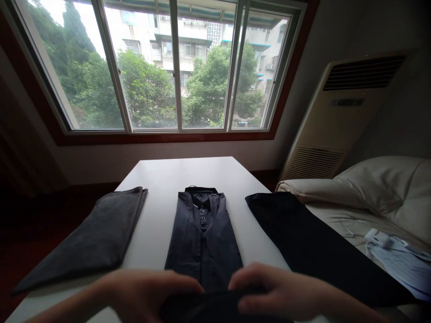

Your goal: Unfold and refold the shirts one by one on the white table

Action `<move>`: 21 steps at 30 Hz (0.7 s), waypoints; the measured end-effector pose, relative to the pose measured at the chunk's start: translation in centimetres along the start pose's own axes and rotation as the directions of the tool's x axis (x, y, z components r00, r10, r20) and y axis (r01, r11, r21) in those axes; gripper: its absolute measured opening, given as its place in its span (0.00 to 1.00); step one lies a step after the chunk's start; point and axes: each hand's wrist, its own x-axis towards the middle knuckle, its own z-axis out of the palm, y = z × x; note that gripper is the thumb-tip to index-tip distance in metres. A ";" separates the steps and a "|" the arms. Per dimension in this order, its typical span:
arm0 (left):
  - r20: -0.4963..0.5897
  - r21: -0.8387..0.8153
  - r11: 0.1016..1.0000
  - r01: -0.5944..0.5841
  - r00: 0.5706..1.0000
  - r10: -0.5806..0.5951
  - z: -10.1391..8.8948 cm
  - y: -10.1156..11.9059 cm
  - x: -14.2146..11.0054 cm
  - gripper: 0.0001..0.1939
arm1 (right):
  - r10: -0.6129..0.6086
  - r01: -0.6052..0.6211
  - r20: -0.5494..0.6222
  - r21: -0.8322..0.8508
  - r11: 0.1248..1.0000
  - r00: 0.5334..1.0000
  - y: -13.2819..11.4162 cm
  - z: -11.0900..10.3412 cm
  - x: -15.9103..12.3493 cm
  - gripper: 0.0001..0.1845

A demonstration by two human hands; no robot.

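Left hand (144, 298) and right hand (272, 289), grip closed, pinch a dark polo shirt's (202, 242) folded hem.

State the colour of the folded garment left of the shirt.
The garment is charcoal grey, best seen in the head view.

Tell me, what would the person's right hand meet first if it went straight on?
The bare right hand would most likely meet the bare left hand, across a narrow gap above the dark folded cloth; depth is unclear.
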 end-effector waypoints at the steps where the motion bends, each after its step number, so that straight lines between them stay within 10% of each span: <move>1: 0.004 -0.023 1.000 -0.004 1.000 0.004 -2.0 0.0 1.0 0.28 | -0.026 0.026 0.044 -0.001 1.000 0.999 -0.5 -1.2 1.7 0.11; 6: -0.195 0.196 0.979 -0.048 0.977 0.087 -13.0 -3.3 6.8 0.13 | -0.119 0.136 0.114 -0.159 0.978 0.986 0.4 -9.0 11.7 0.15; 11: -0.513 0.383 0.869 0.314 0.854 -0.083 -20.8 -9.0 13.7 0.19 | 0.000 -0.204 -0.353 -0.540 0.816 0.936 4.3 -13.7 21.7 0.15; 14: -0.678 0.299 0.796 0.526 0.704 -0.211 -20.9 -13.0 17.2 0.26 | 0.093 -0.422 -0.564 -0.488 0.764 0.820 7.8 -13.5 25.1 0.21; 21: -0.749 0.091 0.723 0.684 0.525 -0.403 -16.3 -23.1 18.9 0.35 | 0.406 -0.600 -0.621 -0.131 0.790 0.670 17.1 -12.6 23.2 0.27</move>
